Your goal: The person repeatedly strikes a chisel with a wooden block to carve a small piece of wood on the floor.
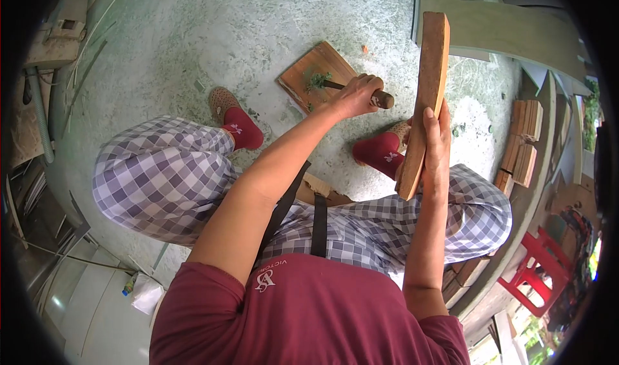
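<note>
My left hand [436,139] holds a long, slightly curved piece of wood [431,75] upright over my knee, with the thumb on its face. My right hand [356,97] is wrapped round the dark handle of a tool [385,100], whose thin shaft [333,84] points toward the board. The tool's far end is hard to make out against some green material [318,80]. Below it, a square brown wooden board [303,66] lies on the floor between my feet.
Stacked wood pieces [520,139] stand at the right, near a red plastic stool [538,271]. Grey-green panels [496,29] are at the upper right. A hose [40,113] and wooden parts line the left edge. A white bag [147,294] lies lower left.
</note>
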A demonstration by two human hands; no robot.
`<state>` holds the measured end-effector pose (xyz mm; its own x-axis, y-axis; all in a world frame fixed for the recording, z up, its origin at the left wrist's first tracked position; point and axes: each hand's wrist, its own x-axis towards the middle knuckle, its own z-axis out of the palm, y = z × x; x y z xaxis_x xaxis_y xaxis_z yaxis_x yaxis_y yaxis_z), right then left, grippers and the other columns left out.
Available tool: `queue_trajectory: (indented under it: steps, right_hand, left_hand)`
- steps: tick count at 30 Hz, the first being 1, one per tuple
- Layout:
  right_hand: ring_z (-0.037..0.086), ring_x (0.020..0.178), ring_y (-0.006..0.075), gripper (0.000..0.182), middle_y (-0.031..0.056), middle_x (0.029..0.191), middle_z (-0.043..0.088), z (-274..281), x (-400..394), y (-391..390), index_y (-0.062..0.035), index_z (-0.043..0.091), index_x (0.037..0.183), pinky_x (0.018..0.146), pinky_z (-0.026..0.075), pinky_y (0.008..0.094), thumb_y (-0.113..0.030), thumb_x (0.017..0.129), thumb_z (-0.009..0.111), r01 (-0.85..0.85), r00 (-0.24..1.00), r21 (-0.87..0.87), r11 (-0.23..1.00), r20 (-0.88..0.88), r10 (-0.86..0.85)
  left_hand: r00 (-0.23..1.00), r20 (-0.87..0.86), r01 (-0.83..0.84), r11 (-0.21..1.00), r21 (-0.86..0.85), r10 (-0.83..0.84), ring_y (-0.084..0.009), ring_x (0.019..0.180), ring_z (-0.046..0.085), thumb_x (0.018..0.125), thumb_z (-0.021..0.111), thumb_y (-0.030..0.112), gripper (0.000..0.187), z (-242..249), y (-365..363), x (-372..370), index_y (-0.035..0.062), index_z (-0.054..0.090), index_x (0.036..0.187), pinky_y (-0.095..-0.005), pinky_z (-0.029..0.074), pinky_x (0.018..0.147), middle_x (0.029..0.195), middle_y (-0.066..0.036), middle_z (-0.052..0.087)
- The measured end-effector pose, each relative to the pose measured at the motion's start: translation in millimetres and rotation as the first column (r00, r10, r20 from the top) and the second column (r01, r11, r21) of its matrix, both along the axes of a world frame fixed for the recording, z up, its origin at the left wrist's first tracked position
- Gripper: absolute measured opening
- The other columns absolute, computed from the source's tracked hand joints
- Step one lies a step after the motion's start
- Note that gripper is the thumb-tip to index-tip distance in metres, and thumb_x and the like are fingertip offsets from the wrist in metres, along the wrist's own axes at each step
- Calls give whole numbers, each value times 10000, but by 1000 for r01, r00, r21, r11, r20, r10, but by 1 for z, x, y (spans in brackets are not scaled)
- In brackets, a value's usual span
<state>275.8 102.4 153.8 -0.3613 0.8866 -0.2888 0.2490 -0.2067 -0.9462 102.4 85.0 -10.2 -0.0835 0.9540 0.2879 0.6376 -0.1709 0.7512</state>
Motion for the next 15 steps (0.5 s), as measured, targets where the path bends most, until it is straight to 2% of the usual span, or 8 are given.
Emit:
queue_trajectory:
  steps: [3,5,9,11,12,14,15]
  right_hand:
    - [558,650,116,601,71,818,537,-3,-1,-13,-68,342,1346,557,482,243,-405,890,542,-8,997,-76,997,-72,3]
    - [563,648,115,553,67,815,536,-6,0,-19,-67,361,1315,547,483,238,-392,902,533,-36,994,-125,991,-109,23]
    - [555,608,123,497,62,764,531,-5,-3,-36,-60,375,1251,523,470,255,-373,898,532,23,992,-127,992,-121,-38]
    - [566,614,147,552,69,772,538,0,-2,-45,-62,315,1300,536,484,268,-379,901,526,165,957,-63,984,-233,-175]
    - [566,614,147,552,69,772,538,2,-2,-50,-62,315,1300,536,484,268,-379,901,526,159,958,-63,985,-230,-169]
    - [582,641,165,602,101,821,543,6,0,-59,-65,256,1333,555,499,268,-397,905,519,375,873,30,927,-349,-341]
    - [588,648,183,644,132,869,544,5,2,-62,-59,223,1346,590,518,295,-423,903,516,387,867,67,920,-366,-339]
  left_hand:
    - [996,45,-82,995,64,80,-340,889,563,589,778,26,431,2,-5,2,64,505,921,-425,467,761,858,-122,577]
    - [971,98,-230,963,137,218,-343,872,565,593,778,30,424,2,-7,4,61,506,917,-435,465,760,861,-124,578]
    - [958,96,-280,951,131,269,-347,855,567,605,783,43,423,8,-12,7,52,502,920,-411,473,769,852,-127,587]
    - [980,123,-180,965,188,159,-350,839,569,630,754,40,372,1,-10,7,55,507,908,-432,461,731,846,-124,578]
    - [978,125,-187,964,187,166,-350,839,569,630,754,40,372,1,-10,8,55,507,908,-432,461,731,846,-124,578]
    - [986,104,-146,977,153,131,-352,832,569,646,739,49,347,2,-9,10,53,507,904,-428,461,719,824,-122,578]
    - [986,106,-146,978,151,131,-352,832,569,646,739,49,347,1,-9,11,53,507,904,-428,461,719,824,-122,578]
